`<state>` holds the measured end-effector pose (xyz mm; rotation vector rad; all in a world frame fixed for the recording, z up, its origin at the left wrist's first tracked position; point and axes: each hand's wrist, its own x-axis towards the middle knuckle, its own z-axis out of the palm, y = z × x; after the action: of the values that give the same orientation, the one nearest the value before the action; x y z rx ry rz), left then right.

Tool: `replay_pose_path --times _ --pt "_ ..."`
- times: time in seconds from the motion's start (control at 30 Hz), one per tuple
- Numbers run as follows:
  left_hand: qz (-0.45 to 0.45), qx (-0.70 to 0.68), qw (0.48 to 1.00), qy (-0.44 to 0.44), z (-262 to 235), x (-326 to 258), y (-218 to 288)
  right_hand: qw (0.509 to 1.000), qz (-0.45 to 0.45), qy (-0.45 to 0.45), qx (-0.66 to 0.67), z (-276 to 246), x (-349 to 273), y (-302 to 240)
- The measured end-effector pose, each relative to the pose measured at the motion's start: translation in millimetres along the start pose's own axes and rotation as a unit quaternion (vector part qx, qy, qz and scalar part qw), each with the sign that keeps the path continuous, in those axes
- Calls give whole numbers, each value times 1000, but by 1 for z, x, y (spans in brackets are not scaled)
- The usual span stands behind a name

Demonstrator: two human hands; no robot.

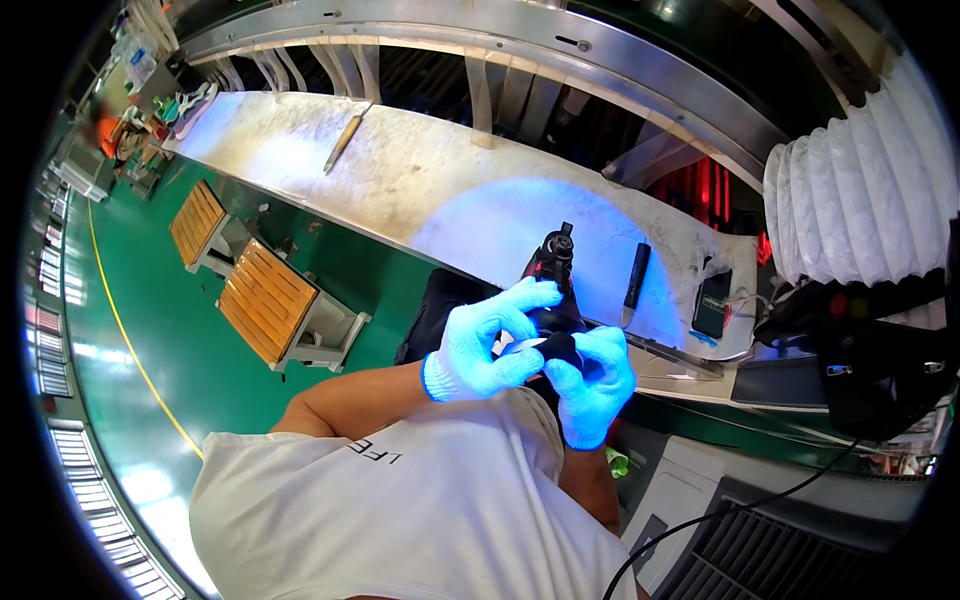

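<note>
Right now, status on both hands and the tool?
Left hand and right hand, both gloved, gripping the black rotary tool above the workbench. Thin light piece pinched at the left fingertips. Black knife and phone lie on the bench.

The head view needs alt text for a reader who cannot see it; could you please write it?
Two hands in light blue gloves, the left hand and the right hand, grip a black handheld power tool together close to the person's chest. Beyond them runs a long pale workbench with a black knife-like tool and a dark phone-like device lying on it.
</note>
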<state>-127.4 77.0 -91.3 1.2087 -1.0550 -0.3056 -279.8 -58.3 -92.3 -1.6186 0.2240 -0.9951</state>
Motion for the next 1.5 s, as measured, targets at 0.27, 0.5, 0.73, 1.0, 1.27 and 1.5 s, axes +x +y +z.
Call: replay_pose_path --times 0.27,0.5,0.73,1.0,1.27,1.5 --pt "-49 -27 998 38 2 5 6 999 -15 -1 -39 9 3 -2" --pt "-26 -25 998 42 2 8 -1 997 -36 8 -63 11 12 -3" --pt "-27 -17 998 57 5 14 0 997 -37 1 -75 8 21 -4" --pt "-28 -14 997 69 5 18 2 996 -41 1 -85 13 28 -7" --pt "-42 -12 996 75 7 22 6 994 -38 2 -101 11 30 -7" --pt "-33 -2 998 57 0 23 8 995 -22 -8 -100 14 26 -10"
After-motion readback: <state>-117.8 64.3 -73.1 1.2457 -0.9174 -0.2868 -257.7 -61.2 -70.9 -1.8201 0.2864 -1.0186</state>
